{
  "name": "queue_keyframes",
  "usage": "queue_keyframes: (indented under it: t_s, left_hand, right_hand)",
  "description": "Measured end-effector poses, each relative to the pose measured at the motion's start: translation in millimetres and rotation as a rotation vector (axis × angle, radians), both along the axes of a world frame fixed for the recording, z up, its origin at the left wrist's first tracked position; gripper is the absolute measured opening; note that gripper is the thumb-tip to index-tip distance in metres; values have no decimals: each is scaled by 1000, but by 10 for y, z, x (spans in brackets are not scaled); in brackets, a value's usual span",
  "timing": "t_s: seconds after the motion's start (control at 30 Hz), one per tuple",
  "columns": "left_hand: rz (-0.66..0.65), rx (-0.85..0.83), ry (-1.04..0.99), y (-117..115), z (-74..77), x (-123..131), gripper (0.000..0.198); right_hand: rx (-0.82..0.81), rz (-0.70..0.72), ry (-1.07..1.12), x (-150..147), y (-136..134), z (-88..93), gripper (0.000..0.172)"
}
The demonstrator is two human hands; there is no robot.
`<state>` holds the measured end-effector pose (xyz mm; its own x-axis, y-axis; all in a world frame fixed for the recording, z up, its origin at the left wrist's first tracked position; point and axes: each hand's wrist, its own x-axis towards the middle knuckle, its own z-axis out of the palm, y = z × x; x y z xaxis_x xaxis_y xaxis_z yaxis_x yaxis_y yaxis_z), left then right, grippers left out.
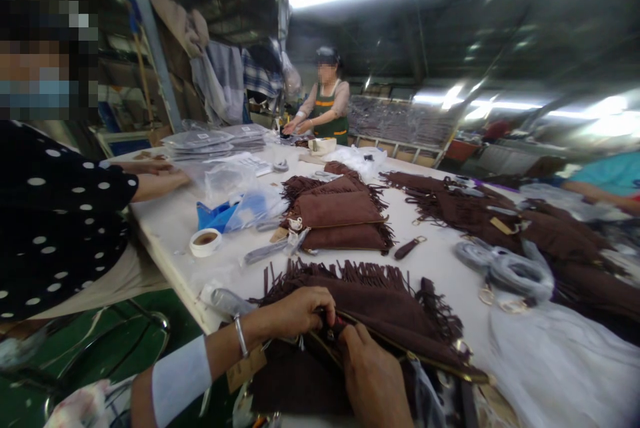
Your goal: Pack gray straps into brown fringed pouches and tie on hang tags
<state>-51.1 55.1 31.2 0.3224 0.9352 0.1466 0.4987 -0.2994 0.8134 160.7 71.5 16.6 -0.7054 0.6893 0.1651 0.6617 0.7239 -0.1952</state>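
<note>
A dark brown fringed bag (385, 301) lies at the near edge of the table, its gold zipper partly open. My left hand (303, 311) is closed at the zipper opening, fingers curled onto the bag's edge. Right beside it my right hand (373, 371) is closed on the same opening, its fingertips pressed together by the zipper. A small dark, reddish bit shows between the two hands, too small to name. A cardboard tag (245, 369) hangs below my left wrist.
Brown fringed bags (340, 215) are stacked beyond. A tape roll (205, 241), a leather key fob (410, 247) and wrapped grey straps (505, 269) lie around. Plastic film (575, 361) covers the right side. Co-workers stand at left and far side; another's arm is at right.
</note>
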Motion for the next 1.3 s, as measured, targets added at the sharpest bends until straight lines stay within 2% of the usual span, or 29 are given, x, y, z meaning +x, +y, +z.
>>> queue_keyframes:
  t_s: [0.23,0.33,0.43,0.63,0.77,0.9,1.1,1.3]
  left_hand:
    - [56,19,70,-101,110,78,34]
    - [51,-15,81,-118,151,65,36]
    - [15,-61,83,-114,166,36,35]
    - [44,-51,96,-82,124,53,28]
    - [85,-120,39,-54,75,68,24]
    - [119,-196,-28,-23,27,52,20]
    - [112,-207,-31,-10,-4,48,17]
    - [88,-102,41,-56,49,45,20]
  right_hand:
    - [-31,-28,167,41,33,-196,19]
    - [20,9,134,77,45,-234,22]
    - [72,-13,57,116,26,-205,26]
    - [93,-62,-84,120,-20,-133,31]
    - [74,-91,-103,76,-19,-139,34]
    - [59,-103,-58,52,-13,-141,34]
    - [31,-95,54,19,-42,-177,34]
    - [64,-84,124,-46,-62,-257,30]
